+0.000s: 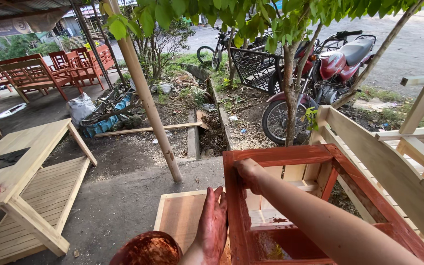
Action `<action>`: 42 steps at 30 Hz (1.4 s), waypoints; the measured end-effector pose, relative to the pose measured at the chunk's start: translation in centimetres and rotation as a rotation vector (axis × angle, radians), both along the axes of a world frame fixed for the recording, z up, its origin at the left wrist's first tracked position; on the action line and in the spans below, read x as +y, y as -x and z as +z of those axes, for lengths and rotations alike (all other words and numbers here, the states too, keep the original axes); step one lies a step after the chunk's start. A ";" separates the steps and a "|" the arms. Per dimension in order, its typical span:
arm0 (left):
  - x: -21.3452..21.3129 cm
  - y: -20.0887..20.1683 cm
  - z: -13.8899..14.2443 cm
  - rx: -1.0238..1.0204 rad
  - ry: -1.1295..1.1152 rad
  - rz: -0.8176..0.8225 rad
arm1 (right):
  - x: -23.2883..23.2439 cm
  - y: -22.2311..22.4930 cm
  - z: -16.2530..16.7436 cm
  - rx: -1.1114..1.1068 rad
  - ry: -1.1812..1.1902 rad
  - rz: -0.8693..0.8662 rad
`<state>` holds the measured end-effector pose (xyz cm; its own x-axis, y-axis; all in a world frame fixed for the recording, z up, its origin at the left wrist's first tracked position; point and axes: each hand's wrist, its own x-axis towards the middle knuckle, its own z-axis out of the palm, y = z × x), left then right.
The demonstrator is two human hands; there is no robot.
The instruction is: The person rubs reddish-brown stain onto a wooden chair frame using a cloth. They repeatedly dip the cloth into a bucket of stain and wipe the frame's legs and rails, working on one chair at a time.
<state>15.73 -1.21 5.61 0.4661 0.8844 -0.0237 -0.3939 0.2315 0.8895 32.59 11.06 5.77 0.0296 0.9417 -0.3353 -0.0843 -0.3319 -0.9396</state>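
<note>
A wooden furniture frame (pixel 280 156), partly coated in red-brown stain, stands in front of me. My right hand (pixel 247 172) reaches across it and presses on the top rail near the left corner; whether it holds a rag I cannot tell. My left hand (pixel 212 226), smeared with stain, rests flat and open against the frame's left leg. Just below it sits a round bowl of red-brown stain (pixel 148 249) at the bottom edge. Bare wood shows inside the frame and on a lower panel (pixel 182 216).
An unpainted wooden bench (pixel 30 167) lies at left, unpainted chair parts (pixel 398 162) at right. A bamboo post (pixel 145 93) stands ahead, a tree trunk (pixel 290 98) and red motorcycle (pixel 330 73) behind the frame. Stained red chairs (pixel 40 73) stand far left.
</note>
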 end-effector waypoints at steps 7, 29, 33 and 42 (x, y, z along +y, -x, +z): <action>-0.7 -0.2 0.5 0.024 0.010 -0.027 | -3.1 -1.8 -0.9 -0.023 -0.016 0.146; 0.7 -0.3 -1.3 0.222 -0.131 0.004 | -9.2 -9.8 -3.1 -0.702 -0.306 0.875; 0.5 -0.3 -1.1 0.350 -0.125 0.008 | -9.9 -12.4 -3.6 -0.706 -0.324 0.804; 1.1 -5.0 3.4 0.839 -0.684 -0.050 | -13.7 -20.6 1.2 -0.845 -0.522 0.496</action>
<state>20.69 -0.08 8.99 0.5672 0.8117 0.1392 0.3964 -0.4172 0.8178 53.16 -2.63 6.96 -0.3577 0.9322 0.0558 0.6820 0.3015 -0.6663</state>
